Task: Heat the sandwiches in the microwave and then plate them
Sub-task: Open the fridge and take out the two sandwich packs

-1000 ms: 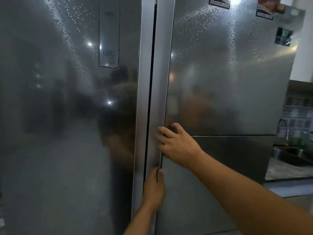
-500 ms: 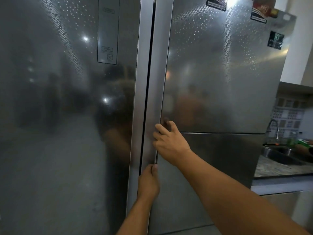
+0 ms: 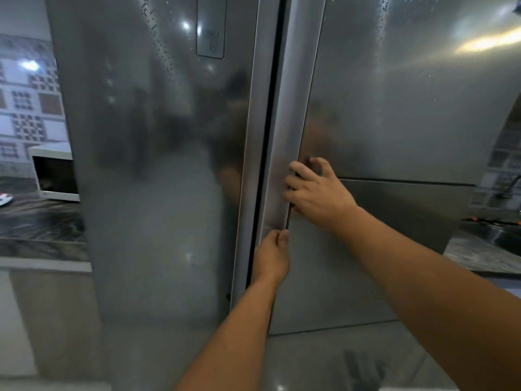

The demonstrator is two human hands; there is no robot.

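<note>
both hands at the centre seam of a steel fridge [image 3: 394,108]. right hand [image 3: 318,190] has fingers curled round the edge of the right door's vertical handle [image 3: 284,142], gripping it. left hand [image 3: 272,256] sits just below, at the handle's lower end, fingers curled onto the door edge, thumb up. doors look closed, dark gap between them. microwave [image 3: 55,173], white, stands on the counter [image 3: 39,221] far left, well apart from both hands, partly hidden by the fridge. sandwiches not in view.
</note>
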